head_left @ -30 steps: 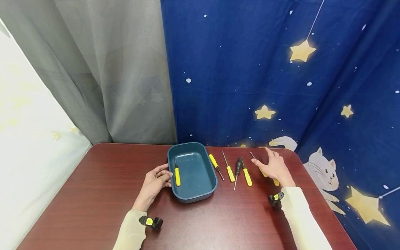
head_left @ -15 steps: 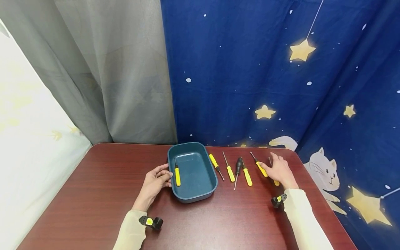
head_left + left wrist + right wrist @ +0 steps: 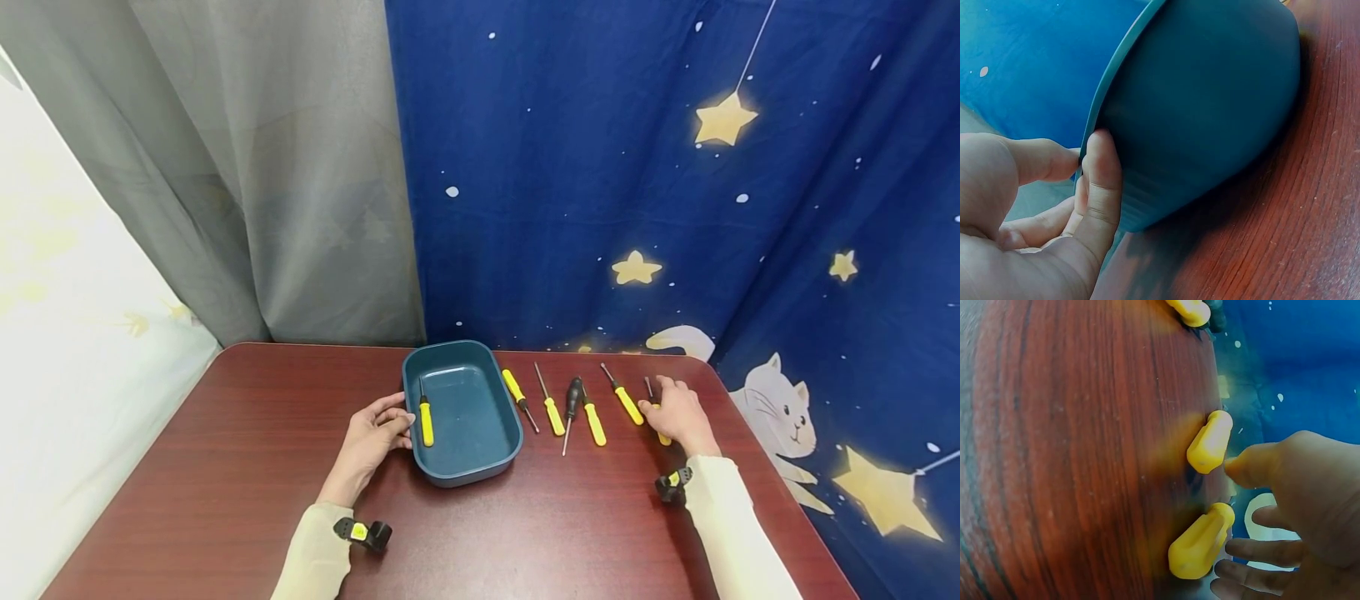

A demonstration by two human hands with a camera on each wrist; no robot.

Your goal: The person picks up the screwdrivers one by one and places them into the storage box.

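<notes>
At the left wall of a dark teal plastic tub (image 3: 472,478), my left hand (image 3: 366,442) pinches the rim (image 3: 1102,84) between thumb and fingers. A yellow-handled screwdriver (image 3: 426,423) lies inside the tub. My right hand (image 3: 681,418) is over the rightmost yellow screwdriver (image 3: 664,439), partly covering it. In the right wrist view its thumb and fingers are spread, with that screwdriver's handle (image 3: 1200,544) close to the fingertips. Near the thumb is the handle of another yellow screwdriver (image 3: 628,406).
Between tub and right hand lie more screwdrivers: a yellow one (image 3: 514,387) close to the tub, another yellow one (image 3: 554,417), a black-handled one (image 3: 573,398) and a yellow one (image 3: 595,425) touching or nearly touching it. The table (image 3: 247,467) meets curtains at its back.
My right hand has moved right and lower, from above the second screwdriver from the right to the rightmost one. The left hand and the tub stay put.
</notes>
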